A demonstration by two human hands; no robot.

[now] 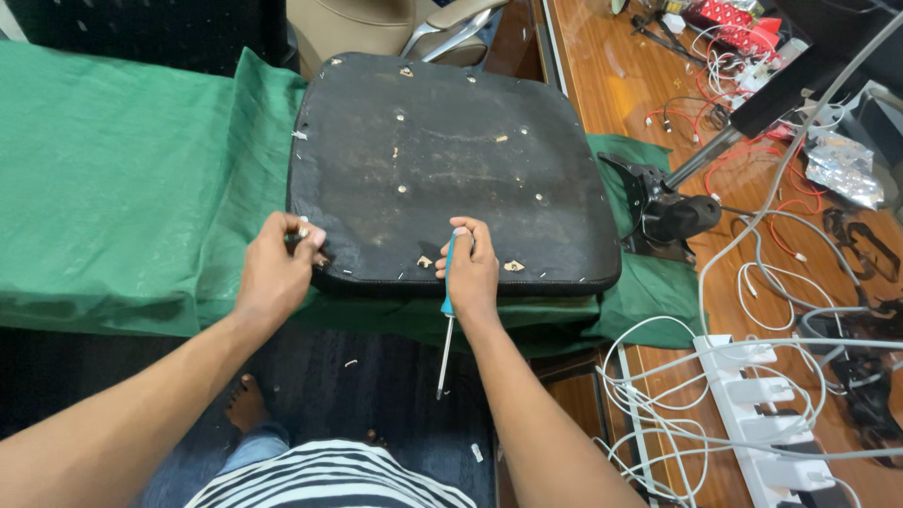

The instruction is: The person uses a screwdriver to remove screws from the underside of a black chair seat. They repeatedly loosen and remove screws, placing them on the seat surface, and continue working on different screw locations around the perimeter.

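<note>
Gripping the near-left corner of the black seat base firmly, the left hand should steady it while the right hand, grasping the blue-handled screwdriver, works carefully at the near edge.

Both bare forearms reached forward from the bottom of the view, converging slightly. The left hand was curled in a loose fist, knuckles up, fingertips pinched together. The right hand was closed, thumb raised, its wrist bent slightly inward.
</note>
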